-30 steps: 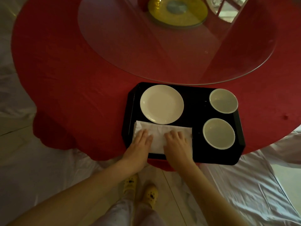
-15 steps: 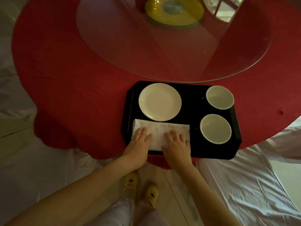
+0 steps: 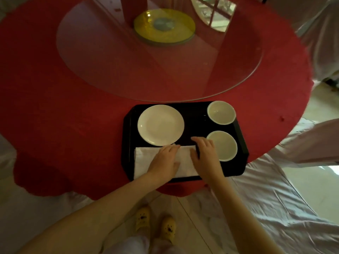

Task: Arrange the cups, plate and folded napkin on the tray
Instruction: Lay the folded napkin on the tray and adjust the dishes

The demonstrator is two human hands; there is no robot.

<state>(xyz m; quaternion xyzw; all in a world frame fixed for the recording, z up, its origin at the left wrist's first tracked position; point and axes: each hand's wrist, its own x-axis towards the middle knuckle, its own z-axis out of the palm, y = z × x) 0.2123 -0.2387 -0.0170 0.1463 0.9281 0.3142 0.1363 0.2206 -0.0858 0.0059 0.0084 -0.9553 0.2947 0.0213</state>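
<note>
A black tray sits at the near edge of the red table. On it, a white plate lies at the back left, one white cup at the back right and a second white cup at the front right. A folded white napkin lies along the tray's front left. My left hand rests flat on the napkin's middle. My right hand lies at the napkin's right end, fingers spread, close beside the near cup.
A round glass turntable with a yellow disc at its centre covers the middle of the red tablecloth. White-covered chairs stand to the right and below. My yellow slippers show on the floor.
Both hands have slid to the right along the napkin; the right hand now reaches its right end beside the near cup. The camera has tilted up a little.
</note>
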